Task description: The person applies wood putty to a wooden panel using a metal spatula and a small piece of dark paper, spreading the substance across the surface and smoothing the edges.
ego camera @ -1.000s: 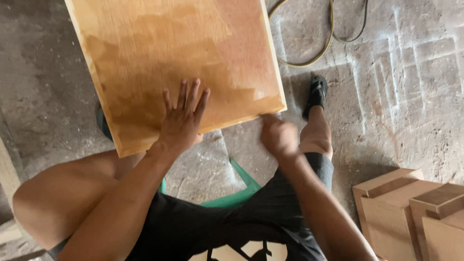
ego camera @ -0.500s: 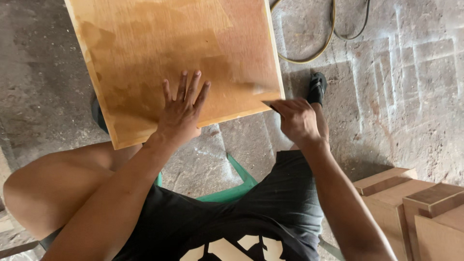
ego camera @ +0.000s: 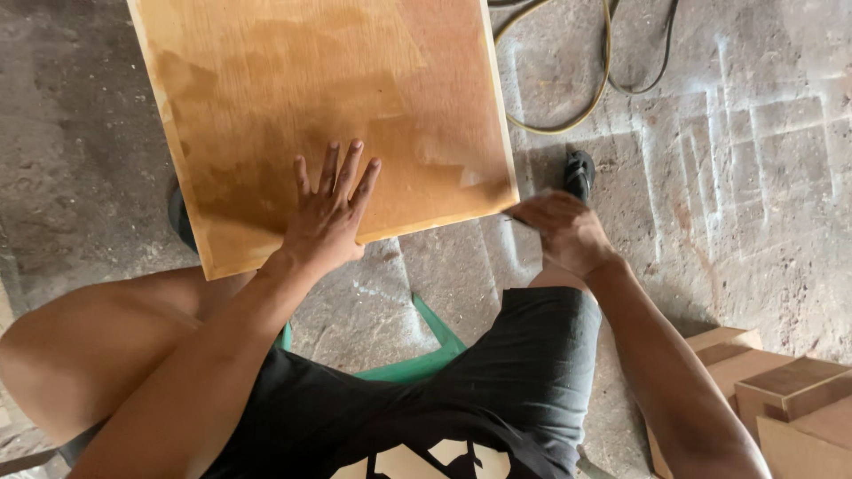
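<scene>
From the head camera, a large wooden panel [ego camera: 328, 115] lies tilted across the person's knees above the concrete floor [ego camera: 754, 222]. The left hand [ego camera: 327, 217] lies flat on its near part, fingers spread apart. The right hand [ego camera: 564, 232] is curled together at the panel's near right corner; whether it pinches anything there cannot be told. A yellow cable [ego camera: 595, 89] loops on the floor beyond, and stacked wooden boxes [ego camera: 781, 390] sit at lower right.

Glossy, smooth varnished wood panel [ego camera: 328, 106] above rough, dusty concrete floor [ego camera: 754, 204].
</scene>
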